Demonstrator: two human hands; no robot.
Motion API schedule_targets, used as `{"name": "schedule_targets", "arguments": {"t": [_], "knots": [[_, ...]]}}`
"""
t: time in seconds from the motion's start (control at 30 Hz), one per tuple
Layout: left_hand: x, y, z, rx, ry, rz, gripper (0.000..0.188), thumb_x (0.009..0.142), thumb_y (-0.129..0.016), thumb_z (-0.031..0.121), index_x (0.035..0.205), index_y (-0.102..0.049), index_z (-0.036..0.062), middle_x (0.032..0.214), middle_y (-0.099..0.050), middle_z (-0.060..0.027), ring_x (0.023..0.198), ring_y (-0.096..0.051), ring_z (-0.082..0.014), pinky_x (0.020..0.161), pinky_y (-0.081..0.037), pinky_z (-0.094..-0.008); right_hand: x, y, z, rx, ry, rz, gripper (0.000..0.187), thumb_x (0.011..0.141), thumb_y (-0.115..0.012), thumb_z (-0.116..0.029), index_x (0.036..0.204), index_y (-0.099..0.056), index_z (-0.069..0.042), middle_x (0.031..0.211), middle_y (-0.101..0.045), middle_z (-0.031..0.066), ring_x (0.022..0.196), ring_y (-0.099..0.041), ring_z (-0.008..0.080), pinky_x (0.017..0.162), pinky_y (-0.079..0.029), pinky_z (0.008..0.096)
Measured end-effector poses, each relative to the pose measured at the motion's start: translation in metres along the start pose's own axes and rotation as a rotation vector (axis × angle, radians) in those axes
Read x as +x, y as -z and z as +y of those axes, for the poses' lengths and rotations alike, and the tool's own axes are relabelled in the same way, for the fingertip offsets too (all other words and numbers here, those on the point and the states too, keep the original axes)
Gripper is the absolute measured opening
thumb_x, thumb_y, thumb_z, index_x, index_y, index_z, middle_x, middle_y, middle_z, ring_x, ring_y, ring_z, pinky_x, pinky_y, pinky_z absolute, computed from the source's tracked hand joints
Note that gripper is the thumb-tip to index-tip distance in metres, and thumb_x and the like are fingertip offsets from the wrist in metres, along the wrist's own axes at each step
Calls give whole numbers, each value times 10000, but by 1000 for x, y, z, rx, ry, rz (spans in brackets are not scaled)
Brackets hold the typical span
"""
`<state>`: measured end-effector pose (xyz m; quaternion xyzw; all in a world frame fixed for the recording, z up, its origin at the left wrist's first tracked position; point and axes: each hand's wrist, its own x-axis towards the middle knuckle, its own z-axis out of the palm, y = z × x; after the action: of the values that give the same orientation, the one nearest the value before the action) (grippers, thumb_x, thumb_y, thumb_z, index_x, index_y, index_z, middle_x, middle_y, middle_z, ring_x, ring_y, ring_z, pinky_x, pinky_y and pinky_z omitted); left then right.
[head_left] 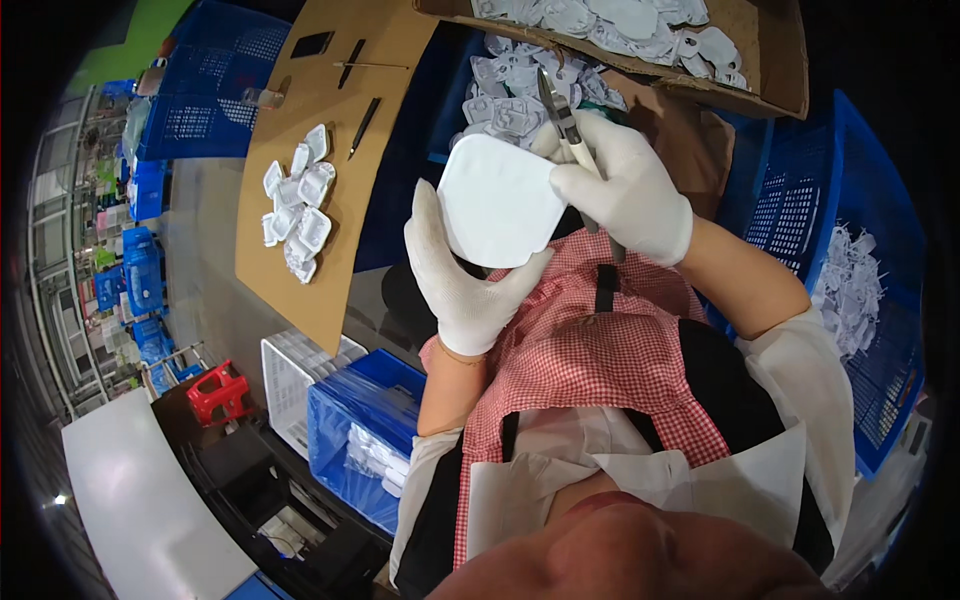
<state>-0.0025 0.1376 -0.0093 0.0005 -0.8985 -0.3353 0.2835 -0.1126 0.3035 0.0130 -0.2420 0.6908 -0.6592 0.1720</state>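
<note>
A white, square plastic part [500,203] with rounded corners is in my left hand [462,290], its smooth face turned up. The gloved fingers and thumb are closed along its left and lower edges. My right hand [630,185], also in a white glove, is closed around a pair of cutting pliers [562,112]. Their jaws point up and away from me, and the handles run down through the palm. The right thumb lies at the right edge of the plastic part. Most of the pliers' grip is hidden by the fingers.
On the brown board [370,75] to the left lie several white plastic pieces [295,200] and a black pen-like tool [365,128]. A cardboard box [780,60] of white parts stands ahead. Blue crates [890,400] flank me, the right one holding white scraps [848,290].
</note>
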Motion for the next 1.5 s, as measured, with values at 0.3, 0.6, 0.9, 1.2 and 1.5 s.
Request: {"name": "schedule_targets", "arguments": {"t": [0.3, 0.6, 0.9, 1.2, 1.5], "knots": [[7, 4, -5, -137, 94, -75, 1095, 533, -852, 136, 1385, -207, -103, 1304, -383, -204, 1224, -441, -291, 1029, -364, -373, -5, 1, -1, 314, -88, -59, 257, 772, -511, -65, 999, -559, 47, 802, -586, 48, 698, -536, 91, 657, -451, 237], [11, 4, -6, -181, 93, -87, 1054, 567, -825, 111, 1391, -201, -97, 1291, -395, -207, 1224, -437, -290, 1031, -352, -369, -8, 1, 6, 297, -86, -89, 258, 774, -511, -49, 1012, -542, 44, 830, -583, 47, 734, -518, 82, 687, -428, 232], [14, 6, -16, -190, 42, -109, 1005, 593, -745, 16, 1417, -175, -66, 1347, -375, -212, 1246, -418, -308, 1041, -337, -376, -13, -1, 9, 304, -73, -151, 231, 783, -524, -51, 1003, -531, 20, 834, -563, 25, 747, -509, 69, 680, -421, 222], [25, 18, -21, -118, -163, -430, 769, 640, -576, -141, 1363, -327, -65, 1378, -357, -236, 1299, -364, -360, 1067, -304, -381, -17, 0, 9, 350, -199, -119, 277, 797, -603, -147, 1009, -533, 16, 842, -564, 35, 743, -521, 83, 685, -429, 228], [25, 0, -9, -528, 184, -59, 425, 842, -569, -53, 1260, -491, -53, 1289, -524, -156, 1198, -504, -250, 1030, -378, -348, -32, -1, 14, 534, -343, -105, 225, 799, -569, -114, 986, -516, 1, 807, -542, 52, 716, -532, 120, 692, -457, 266]]}}
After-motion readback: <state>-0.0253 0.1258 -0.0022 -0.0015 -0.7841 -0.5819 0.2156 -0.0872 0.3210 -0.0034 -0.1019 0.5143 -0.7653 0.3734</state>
